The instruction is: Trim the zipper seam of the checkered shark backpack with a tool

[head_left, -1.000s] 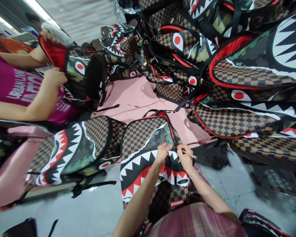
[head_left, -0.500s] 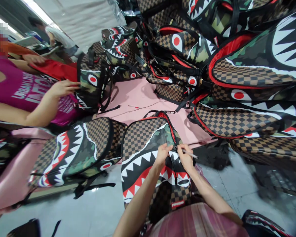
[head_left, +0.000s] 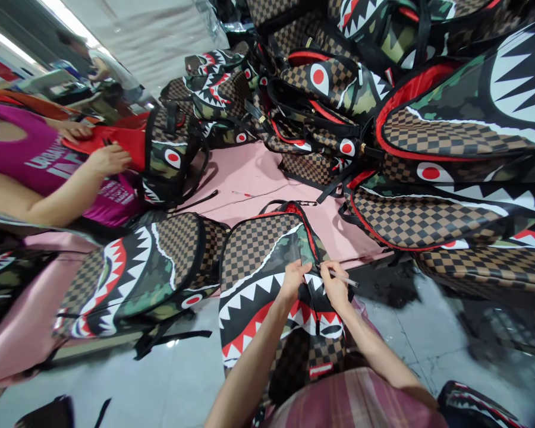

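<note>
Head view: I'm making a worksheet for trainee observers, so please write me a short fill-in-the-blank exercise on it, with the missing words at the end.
1. The slim tool sticks out from the person's ____ hand.
2. The left hand touches the backpack, whose opening shows a lining coloured ____.
3. The table surface beyond that backpack is ____.
4. The nearby co-worker is on the ____ side of the picture.

Missing words: right; red; pink; left.

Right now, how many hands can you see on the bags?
4. The wearer's left hand and right hand are on the front backpack; the co-worker's near hand and far hand are on the red fabric of another backpack. Others may be hidden.
</note>
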Demonstrator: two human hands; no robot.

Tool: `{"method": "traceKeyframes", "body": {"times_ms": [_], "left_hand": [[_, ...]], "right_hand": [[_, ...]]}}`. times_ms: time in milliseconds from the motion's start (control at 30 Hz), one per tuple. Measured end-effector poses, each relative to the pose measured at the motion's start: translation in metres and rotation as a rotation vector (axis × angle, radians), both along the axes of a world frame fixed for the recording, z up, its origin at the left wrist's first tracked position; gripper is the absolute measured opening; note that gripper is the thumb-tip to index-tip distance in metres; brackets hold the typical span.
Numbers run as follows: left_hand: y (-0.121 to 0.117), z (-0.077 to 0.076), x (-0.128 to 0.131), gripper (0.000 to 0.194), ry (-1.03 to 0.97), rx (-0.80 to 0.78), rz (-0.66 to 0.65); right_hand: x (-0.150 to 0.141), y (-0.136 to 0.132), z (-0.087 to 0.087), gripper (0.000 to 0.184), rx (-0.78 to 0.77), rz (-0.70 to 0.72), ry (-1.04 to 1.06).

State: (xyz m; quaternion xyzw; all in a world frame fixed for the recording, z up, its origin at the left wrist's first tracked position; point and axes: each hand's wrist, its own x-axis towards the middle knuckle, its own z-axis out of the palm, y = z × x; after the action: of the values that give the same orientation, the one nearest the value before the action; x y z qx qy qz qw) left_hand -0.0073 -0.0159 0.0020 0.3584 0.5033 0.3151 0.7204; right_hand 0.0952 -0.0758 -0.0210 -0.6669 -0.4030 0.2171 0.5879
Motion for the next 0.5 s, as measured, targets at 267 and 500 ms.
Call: {"method": "traceKeyframes", "body": {"times_ms": [267, 500], "left_hand": [[0.0004, -0.0029, -0.0013, 0.031, 0.016, 0.002, 0.005], [0.0008, -0.0005, -0.0001, 0.034, 0.010, -0.003, 0.007]], "right_hand": [[0.0009, -0.0002, -0.0031, 0.018, 0.005, 0.004, -0.007], [-0.0001, -0.0008, -0.0045, 0.016, 0.028, 0.020, -0.013]]}}
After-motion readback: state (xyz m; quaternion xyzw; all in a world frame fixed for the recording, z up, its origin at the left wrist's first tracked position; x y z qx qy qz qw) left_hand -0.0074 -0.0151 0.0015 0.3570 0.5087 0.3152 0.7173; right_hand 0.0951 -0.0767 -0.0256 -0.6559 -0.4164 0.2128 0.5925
